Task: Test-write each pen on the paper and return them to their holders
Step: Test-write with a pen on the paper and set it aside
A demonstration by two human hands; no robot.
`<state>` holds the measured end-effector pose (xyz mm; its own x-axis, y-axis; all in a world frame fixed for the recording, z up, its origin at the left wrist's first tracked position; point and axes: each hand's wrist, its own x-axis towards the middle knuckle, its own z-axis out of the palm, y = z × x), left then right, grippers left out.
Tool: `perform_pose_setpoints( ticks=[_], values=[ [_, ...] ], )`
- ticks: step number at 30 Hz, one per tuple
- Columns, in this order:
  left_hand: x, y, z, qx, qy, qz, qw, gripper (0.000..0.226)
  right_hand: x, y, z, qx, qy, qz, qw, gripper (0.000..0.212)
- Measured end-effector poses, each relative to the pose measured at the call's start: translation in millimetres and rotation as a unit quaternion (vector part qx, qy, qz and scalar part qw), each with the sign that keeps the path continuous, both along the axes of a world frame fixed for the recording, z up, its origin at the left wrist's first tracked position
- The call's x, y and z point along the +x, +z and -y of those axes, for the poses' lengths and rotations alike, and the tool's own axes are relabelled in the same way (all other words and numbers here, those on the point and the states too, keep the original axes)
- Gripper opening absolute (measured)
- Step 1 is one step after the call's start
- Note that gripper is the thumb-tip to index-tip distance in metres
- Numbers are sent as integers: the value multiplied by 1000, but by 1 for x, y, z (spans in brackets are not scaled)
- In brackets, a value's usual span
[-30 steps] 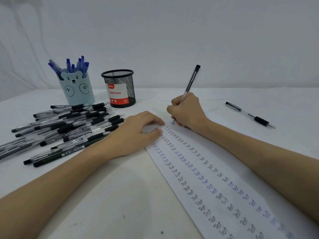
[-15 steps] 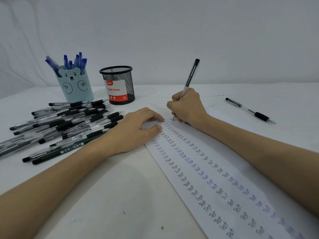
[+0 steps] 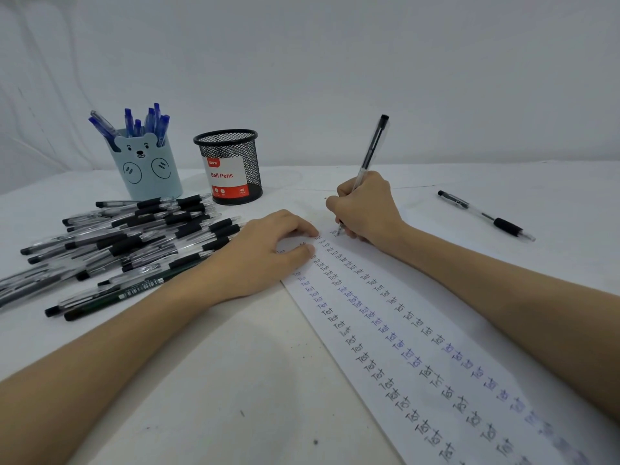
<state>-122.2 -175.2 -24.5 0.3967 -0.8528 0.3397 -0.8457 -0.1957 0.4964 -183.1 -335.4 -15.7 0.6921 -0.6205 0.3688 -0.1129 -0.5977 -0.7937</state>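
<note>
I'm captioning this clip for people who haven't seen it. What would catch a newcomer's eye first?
Probably the right hand writing with a black pen at the far end of the paper, which is filled with columns of "Test". Next, the big pile of black pens at left, before the bear-faced holder of blue pens and the mesh cup.

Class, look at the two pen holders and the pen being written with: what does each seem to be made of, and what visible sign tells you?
Black holder: metal wire mesh, most likely; the wall is an open grid under a solid rim.
Bear holder: matte pale blue, opaque, perhaps plastic or card; unclear which.
Pen in the right hand: clear glossy plastic barrel with a black cap end.
</note>
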Motion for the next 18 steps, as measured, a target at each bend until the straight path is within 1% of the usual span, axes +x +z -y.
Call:
perform_pose_setpoints(
  ticks=[3,9,13,15,16,18],
  values=[
    [0,0,0,2,-1,3,1000,24,-1,0,0,9,-7,10,1000,37],
    [1,0,-1,5,-1,0,1000,23,1,-1,3,12,-21,0,1000,35],
    [1,0,0,5,-1,-4,1000,24,0,0,0,-2,-5,2,1000,37],
    [1,0,-1,6,-1,-4,1000,23,0,1,-1,-1,-13,9,1000,38],
    [1,0,-1,8,-1,-4,1000,23,-1,1,0,14,-21,17,1000,38],
    [1,0,-1,13,1,-1,1000,22,-3,2,2,83,-30,41,995,35]
  ],
)
